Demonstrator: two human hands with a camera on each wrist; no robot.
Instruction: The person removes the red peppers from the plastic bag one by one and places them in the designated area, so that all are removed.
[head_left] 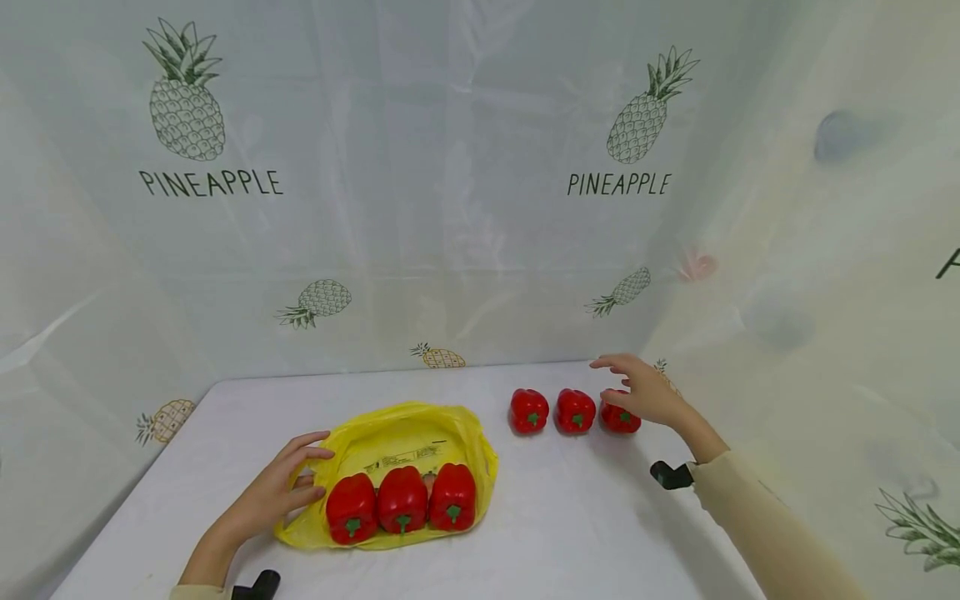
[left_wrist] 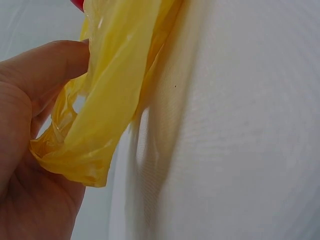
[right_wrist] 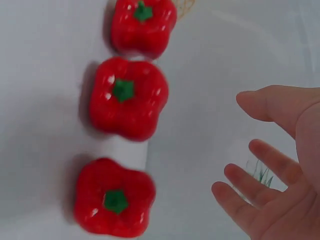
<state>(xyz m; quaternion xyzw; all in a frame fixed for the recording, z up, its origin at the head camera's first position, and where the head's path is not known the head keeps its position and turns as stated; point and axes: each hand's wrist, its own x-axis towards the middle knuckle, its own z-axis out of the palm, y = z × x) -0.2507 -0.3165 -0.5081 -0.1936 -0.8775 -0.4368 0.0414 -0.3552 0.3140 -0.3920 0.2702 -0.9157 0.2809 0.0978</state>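
Pale sheeting (head_left: 450, 233) printed with pineapples and the word "PINEAPPLE" hangs behind and beside a white-covered table (head_left: 555, 508). On the left half of the table lies a yellow plastic bag (head_left: 408, 412), spread open, with small dark print on its inside. Three red bell peppers (head_left: 402, 500) with green stems sit side by side in its near part, stems toward the viewer. Beyond the bag, toward the far right, three more red peppers stand in a row with small gaps: a left one (head_left: 529, 412), a middle one (head_left: 575, 412) and a right one (head_left: 622, 420).

A person reaches in from both sides, wearing cream sleeves (head_left: 772, 521) and a black device (head_left: 670, 475) at each wrist. The left hand (head_left: 272, 492) is at the bag's left edge; the left wrist view shows a digit touching the yellow plastic, but whether the hand pinches it cannot be told. The right hand (head_left: 647, 393) hovers by the right pepper, partly covering it in the head view. Its thumb and fingers are wide apart, holding nothing, and the right wrist view shows a clear gap between hand and peppers.
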